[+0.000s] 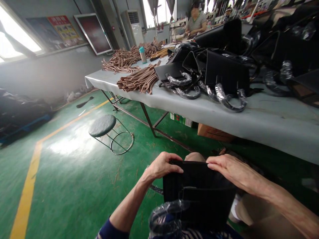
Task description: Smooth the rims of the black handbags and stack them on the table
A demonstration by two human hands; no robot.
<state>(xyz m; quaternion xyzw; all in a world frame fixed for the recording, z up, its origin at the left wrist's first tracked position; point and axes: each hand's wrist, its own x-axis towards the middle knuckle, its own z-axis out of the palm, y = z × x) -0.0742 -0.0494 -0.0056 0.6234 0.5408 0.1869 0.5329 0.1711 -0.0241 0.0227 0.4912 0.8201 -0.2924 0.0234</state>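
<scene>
A black handbag (199, 194) rests on my lap at the bottom of the view, with a handle wrapped in clear plastic (165, 215) hanging at its front. My left hand (163, 166) is closed on the bag's top left corner, fingers curled over the edge. My right hand (230, 169) lies on the top right edge, its fingers bent over the rim. My knee shows just behind the bag.
A long grey-covered table (249, 116) runs along the right, bearing several black bags (224, 71) with wrapped handles, piles of brown straps (139, 81) and a teal bottle (143, 54). A round stool (102, 125) stands on the green floor. Another person (196, 21) sits at the far end.
</scene>
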